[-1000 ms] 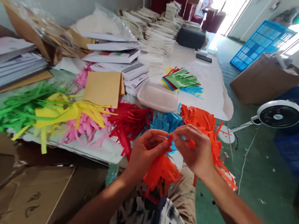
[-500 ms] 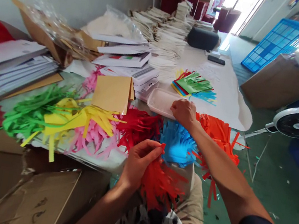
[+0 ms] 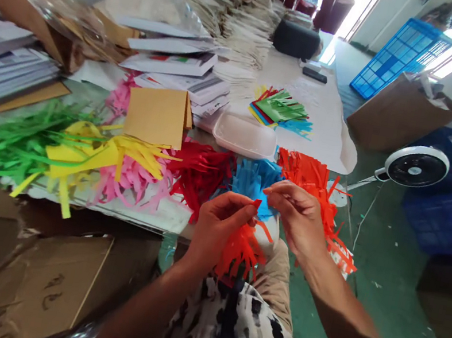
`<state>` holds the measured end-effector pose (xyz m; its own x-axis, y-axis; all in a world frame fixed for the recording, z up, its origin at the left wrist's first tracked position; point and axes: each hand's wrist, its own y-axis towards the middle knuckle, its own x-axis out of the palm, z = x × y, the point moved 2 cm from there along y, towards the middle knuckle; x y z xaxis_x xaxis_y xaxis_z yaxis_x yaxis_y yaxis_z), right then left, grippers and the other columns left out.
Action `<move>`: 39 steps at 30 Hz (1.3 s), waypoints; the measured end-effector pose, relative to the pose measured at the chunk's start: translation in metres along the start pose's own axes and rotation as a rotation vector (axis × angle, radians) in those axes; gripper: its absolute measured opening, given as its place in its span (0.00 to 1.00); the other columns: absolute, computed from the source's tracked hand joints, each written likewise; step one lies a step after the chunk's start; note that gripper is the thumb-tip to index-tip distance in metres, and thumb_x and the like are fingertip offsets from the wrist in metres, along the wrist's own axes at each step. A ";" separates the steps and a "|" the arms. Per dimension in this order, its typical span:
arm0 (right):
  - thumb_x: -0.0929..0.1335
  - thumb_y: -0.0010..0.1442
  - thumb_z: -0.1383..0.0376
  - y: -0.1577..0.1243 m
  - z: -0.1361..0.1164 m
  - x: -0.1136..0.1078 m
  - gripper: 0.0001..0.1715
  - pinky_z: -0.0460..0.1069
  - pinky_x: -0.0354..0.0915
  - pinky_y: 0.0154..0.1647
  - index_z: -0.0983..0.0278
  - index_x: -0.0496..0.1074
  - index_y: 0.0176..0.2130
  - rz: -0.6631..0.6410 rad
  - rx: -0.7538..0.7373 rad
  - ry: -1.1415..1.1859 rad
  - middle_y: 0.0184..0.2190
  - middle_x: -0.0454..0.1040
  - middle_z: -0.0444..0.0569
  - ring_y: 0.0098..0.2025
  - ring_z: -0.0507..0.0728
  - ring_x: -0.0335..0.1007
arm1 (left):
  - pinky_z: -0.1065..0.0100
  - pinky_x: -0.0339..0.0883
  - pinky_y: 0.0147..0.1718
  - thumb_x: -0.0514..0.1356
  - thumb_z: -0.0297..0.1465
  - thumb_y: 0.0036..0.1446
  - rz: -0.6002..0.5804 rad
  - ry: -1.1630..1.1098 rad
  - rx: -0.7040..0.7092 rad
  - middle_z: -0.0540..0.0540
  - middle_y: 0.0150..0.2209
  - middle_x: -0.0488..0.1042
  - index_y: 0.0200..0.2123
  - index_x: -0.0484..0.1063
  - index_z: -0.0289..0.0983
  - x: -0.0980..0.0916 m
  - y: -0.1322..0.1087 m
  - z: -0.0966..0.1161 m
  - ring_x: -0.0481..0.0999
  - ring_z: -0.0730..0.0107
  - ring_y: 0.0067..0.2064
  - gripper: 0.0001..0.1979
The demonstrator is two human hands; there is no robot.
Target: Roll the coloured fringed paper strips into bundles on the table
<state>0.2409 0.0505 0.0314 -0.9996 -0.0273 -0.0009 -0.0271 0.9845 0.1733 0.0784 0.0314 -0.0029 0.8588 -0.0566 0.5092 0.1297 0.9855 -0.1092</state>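
Basically, an orange paper fringe (image 3: 241,250) is being pinched at its tip by the left hand (image 3: 215,231), fingers of the right hand (image 3: 296,219) being held pressed together just beside it.

Right hand (image 3: 296,219) back at paper fringe (image 3: 241,249)

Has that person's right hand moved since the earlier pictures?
Yes. The right hand has drawn back toward the person: earlier it reached the edge of the white plastic tray, and now it sits clear of that tray.
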 end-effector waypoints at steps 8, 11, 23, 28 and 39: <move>0.74 0.65 0.56 -0.047 -0.004 -0.007 0.07 0.48 0.72 0.39 0.54 0.84 0.41 0.071 -0.024 -0.016 0.37 0.79 0.44 0.39 0.53 0.76 | 0.74 0.72 0.32 0.75 0.37 0.56 -0.053 0.007 -0.001 0.50 0.29 0.80 0.37 0.82 0.39 0.021 -0.025 -0.009 0.79 0.74 0.30 0.10; 0.74 0.65 0.57 -0.053 -0.008 -0.012 0.06 0.49 0.71 0.39 0.54 0.84 0.41 0.086 -0.055 -0.044 0.37 0.79 0.45 0.39 0.54 0.75 | 0.76 0.71 0.31 0.74 0.37 0.57 -0.060 0.027 0.015 0.51 0.28 0.79 0.36 0.82 0.39 0.027 -0.030 -0.009 0.77 0.76 0.29 0.09; 0.72 0.67 0.55 -0.078 -0.010 -0.023 0.10 0.51 0.72 0.42 0.57 0.81 0.38 0.132 -0.060 -0.101 0.35 0.79 0.46 0.39 0.55 0.75 | 0.74 0.68 0.28 0.74 0.37 0.55 -0.039 0.144 0.020 0.51 0.26 0.77 0.32 0.82 0.38 0.046 -0.045 -0.006 0.72 0.76 0.26 0.10; 0.71 0.68 0.57 -0.084 -0.010 -0.023 0.08 0.50 0.70 0.41 0.56 0.81 0.39 0.170 -0.095 -0.146 0.36 0.79 0.45 0.38 0.54 0.74 | 0.75 0.66 0.30 0.72 0.36 0.57 -0.037 0.195 0.088 0.51 0.26 0.77 0.32 0.82 0.38 0.048 -0.048 -0.007 0.71 0.76 0.28 0.08; 0.72 0.66 0.56 -0.091 0.002 -0.028 0.10 0.50 0.72 0.41 0.57 0.81 0.37 0.256 -0.057 -0.094 0.35 0.80 0.45 0.38 0.55 0.75 | 0.74 0.68 0.30 0.75 0.38 0.55 -0.049 0.208 0.064 0.50 0.28 0.79 0.32 0.83 0.38 0.055 -0.049 -0.014 0.74 0.75 0.28 0.10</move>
<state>0.2709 -0.0382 0.0137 -0.9700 0.2396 -0.0405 0.2239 0.9460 0.2346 0.1263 -0.0227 0.0180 0.9370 -0.1297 0.3245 0.1476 0.9886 -0.0311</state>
